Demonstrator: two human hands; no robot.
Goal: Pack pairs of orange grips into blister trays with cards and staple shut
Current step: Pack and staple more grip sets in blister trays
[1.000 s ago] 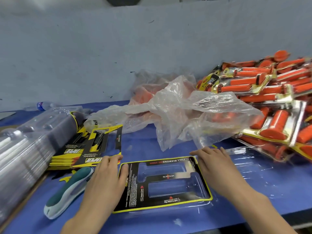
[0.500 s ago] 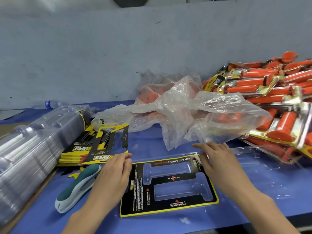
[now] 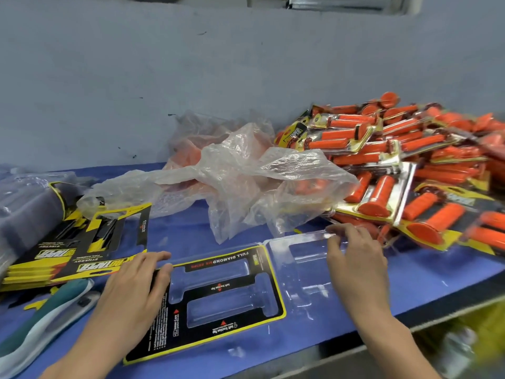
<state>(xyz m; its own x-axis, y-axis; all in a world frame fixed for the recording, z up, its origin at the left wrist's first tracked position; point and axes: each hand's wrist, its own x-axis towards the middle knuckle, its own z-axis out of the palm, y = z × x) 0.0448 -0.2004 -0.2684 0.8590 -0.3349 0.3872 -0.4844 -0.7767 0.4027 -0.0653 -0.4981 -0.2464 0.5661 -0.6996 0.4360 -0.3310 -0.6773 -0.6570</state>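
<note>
Your right hand has slid off the card to pinch the clear tray lid at its far edge, so keep your left hand flat, fingers straight, pressing the card flush.

Left hand pressing card, right hand pinching blister tray

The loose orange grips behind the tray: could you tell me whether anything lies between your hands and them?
Yes. The crumpled clear bag drapes over the loose grips, lying between them and both the left hand and right hand, which are at the open tray.
</note>
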